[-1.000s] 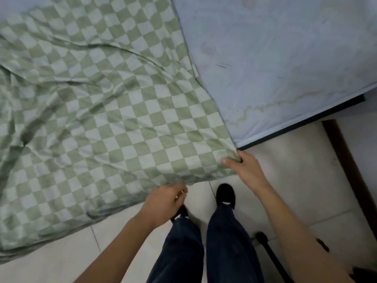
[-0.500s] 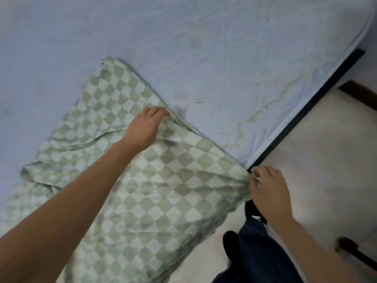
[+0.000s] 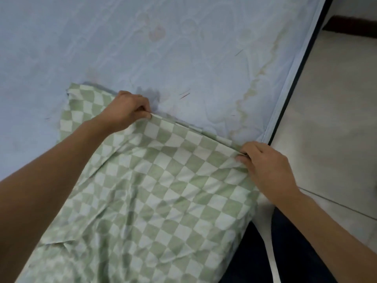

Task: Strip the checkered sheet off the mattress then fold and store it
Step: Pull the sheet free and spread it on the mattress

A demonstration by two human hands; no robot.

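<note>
The checkered sheet (image 3: 163,190), green and white, lies rumpled over the near part of the mattress (image 3: 142,48). It spreads from the middle of the view down toward 7 o'clock, where it runs out of sight, and a flatter flap of it shows at 10 o'clock beyond the left forearm. Its far edge is a straight fold slanting from 10 o'clock down to 4 o'clock, and both hands hold that edge. The left grip (image 3: 126,113), at 10 o'clock, is closed on the fold, with thumb and curled fingers pinching the cloth at its upper end. The right grip (image 3: 267,166), at 4 o'clock, is likewise closed on the sheet, pinching the lower end of the fold close to the mattress corner with the thumb pressed on the cloth. The bare mattress is pale blue and quilted, with a yellowish stain line (image 3: 251,88) wandering at 1 to 2 o'clock and a darker grey patch (image 3: 149,94) just beyond the left grip. A dark bed frame edge (image 3: 302,68) runs along the mattress side at 2 o'clock. Past it lies the pale tiled floor (image 3: 326,119) at 3 o'clock, with a dark brown baseboard (image 3: 350,23) in the top right corner. Dark trousers (image 3: 285,252) show at 5 o'clock under the right forearm, beside a narrow white strip (image 3: 269,258).
</note>
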